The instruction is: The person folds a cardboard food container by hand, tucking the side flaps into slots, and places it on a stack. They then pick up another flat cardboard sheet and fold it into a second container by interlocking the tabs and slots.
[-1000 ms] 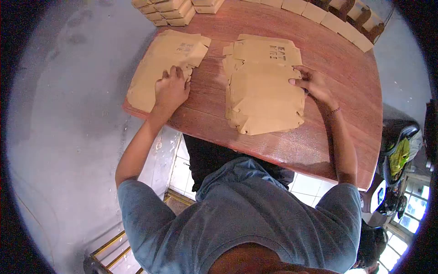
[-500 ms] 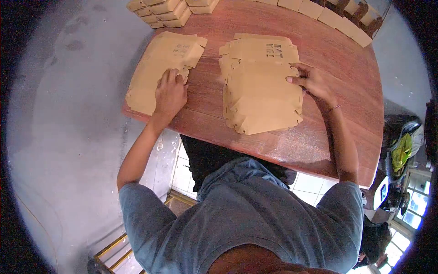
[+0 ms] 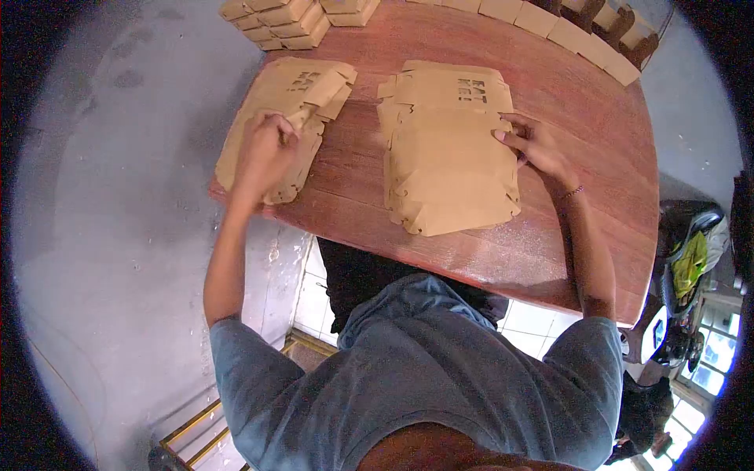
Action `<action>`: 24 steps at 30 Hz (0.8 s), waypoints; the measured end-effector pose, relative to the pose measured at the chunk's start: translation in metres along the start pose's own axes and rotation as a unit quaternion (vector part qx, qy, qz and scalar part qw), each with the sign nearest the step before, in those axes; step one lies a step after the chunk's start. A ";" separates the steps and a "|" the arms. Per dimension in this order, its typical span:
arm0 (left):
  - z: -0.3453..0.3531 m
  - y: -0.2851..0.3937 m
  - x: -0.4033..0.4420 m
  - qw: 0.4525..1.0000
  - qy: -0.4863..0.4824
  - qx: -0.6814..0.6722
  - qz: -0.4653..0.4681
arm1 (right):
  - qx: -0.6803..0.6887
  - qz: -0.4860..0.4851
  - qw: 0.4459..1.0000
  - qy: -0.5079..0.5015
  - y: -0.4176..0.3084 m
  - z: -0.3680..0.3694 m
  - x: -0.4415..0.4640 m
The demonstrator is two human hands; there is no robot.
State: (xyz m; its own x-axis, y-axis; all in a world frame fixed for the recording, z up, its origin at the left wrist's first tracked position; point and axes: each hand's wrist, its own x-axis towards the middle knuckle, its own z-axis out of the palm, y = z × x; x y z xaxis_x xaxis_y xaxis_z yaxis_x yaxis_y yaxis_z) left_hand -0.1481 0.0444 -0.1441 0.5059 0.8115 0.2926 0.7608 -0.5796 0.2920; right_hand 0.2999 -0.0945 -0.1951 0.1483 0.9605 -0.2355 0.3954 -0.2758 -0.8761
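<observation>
Two piles of flat brown cardboard box blanks printed "EAT ME!" lie on the table. My left hand (image 3: 264, 153) is over the left box blank (image 3: 275, 82), fingers curled and pinched at its side edge, where the cardboard is bent up towards the fingertips. The exact grip is partly hidden by the hand. My right hand (image 3: 538, 145) pinches the right edge of the other box blank (image 3: 452, 149), thumb on top and fingers at the notched side. That blank lies flat, with layered edges showing beneath it.
Folded boxes (image 3: 287, 23) are stacked at the table's far left corner. A row of brown cardboard pieces (image 3: 569, 35) stands along the far right edge. The reddish wooden table (image 3: 589, 228) meets a grey wall (image 3: 141, 196) on the left. Bags (image 3: 691, 259) are off to the right.
My left hand has moved left and slightly down, and the left blank's side edge is now bent upward. The right hand and right blank have hardly moved.
</observation>
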 end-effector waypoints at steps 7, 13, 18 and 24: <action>-0.081 0.010 0.008 0.988 0.100 0.115 -0.038 | 0.027 0.012 1.000 0.011 -0.009 -0.003 -0.004; -0.126 0.014 0.018 0.972 0.152 0.155 -0.091 | -0.209 0.031 0.977 0.010 -0.035 -0.016 -0.010; -0.146 0.057 0.020 0.970 0.154 0.101 -0.161 | -0.292 0.003 0.953 0.077 -0.022 -0.023 -0.008; -0.081 0.201 -0.023 0.985 0.168 -0.043 -0.005 | -0.176 0.026 0.984 -0.006 -0.039 -0.033 -0.015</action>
State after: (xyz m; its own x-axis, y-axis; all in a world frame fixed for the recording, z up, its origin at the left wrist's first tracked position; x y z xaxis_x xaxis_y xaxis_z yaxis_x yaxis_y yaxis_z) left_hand -0.0392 -0.0965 -0.0185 0.3244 0.7551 0.5697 0.7211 -0.5872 0.3677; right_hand 0.3125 -0.0993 -0.1434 0.1663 0.9448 -0.2824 0.6773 -0.3175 -0.6637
